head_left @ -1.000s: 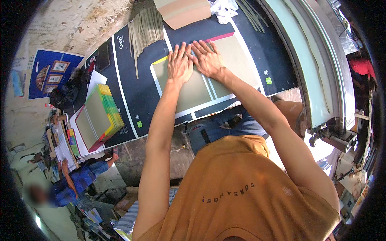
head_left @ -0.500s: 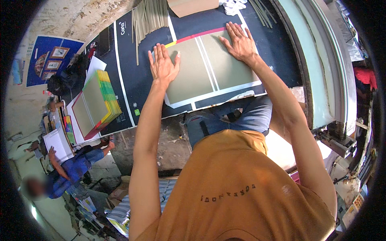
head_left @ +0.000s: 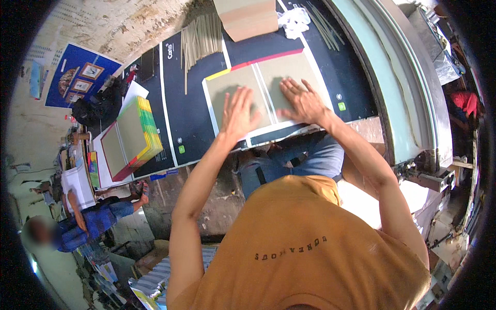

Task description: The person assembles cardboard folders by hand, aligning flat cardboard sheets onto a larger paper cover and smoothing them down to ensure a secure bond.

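In front of me a hard cover lies flat on the dark tabletop. It has two grey-beige boards parted by pale strips; white margins run along its sides and near edge, and its far edge is folded over in yellow and pinkish red. My left hand, fingers stretched out, is over the near part of the left board. Over the right board is my right hand, palm down with its fingers spread. Both hands are empty. Whether the palms press on the boards or hover just above, I cannot tell.
A stack of covers with green and yellow edges stands on the left. Thin grey-beige strips, a cardboard box and crumpled white material lie at the back. A pale green machine borders the right; another person sits lower left.
Both hands have moved from the cover's far edge toward me, onto the nearer part of its boards. The camera's view has shifted slightly.
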The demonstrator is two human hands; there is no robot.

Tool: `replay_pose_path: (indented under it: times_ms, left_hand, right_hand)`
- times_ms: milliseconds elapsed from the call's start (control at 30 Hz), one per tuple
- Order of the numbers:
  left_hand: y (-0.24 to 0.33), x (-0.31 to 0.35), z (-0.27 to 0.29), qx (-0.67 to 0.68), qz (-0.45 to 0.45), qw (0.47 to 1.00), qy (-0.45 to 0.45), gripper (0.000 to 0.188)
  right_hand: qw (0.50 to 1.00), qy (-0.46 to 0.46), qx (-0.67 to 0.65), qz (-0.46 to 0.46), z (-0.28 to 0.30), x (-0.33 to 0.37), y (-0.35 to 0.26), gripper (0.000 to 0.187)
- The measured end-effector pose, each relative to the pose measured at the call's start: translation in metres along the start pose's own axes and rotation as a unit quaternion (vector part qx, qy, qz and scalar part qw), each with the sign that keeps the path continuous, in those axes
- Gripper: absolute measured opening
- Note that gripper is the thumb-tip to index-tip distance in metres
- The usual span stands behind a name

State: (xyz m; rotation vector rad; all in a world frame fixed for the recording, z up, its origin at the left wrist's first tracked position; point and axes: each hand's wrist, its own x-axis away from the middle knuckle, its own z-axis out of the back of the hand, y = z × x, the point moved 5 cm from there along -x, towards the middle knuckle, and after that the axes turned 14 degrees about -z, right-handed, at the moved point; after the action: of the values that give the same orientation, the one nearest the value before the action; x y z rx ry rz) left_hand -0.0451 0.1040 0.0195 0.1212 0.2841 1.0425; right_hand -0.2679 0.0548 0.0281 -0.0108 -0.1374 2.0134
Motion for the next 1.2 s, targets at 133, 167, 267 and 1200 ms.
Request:
replay_pose_path:
  times_ms: [133, 167, 267, 1200]
  left_hand:
    - [0.059, 0.031, -0.009, 0.029, -0.068, 0.997, 0.016, 0.096]
    - [0.06, 0.039, -0.02, 0.034, -0.068, 0.997, 0.014, 0.096]
    - [0.068, 0.065, -0.036, -0.045, -0.107, 0.992, 0.038, 0.071]
    - [0.041, 0.015, -0.026, -0.011, -0.231, 0.971, 0.056, 0.047]
  right_hand:
    - [0.999, 0.002, -0.016, 0.039, -0.012, 0.061, -0.012, 0.124]
    - [0.998, 0.011, -0.035, 0.043, -0.015, 0.067, -0.013, 0.11]
    - [0.998, 0.023, -0.021, 0.053, -0.026, 0.091, -0.017, 0.09]
    - [0.998, 0.049, -0.027, 0.019, 0.001, 0.064, 0.077, 0.036]
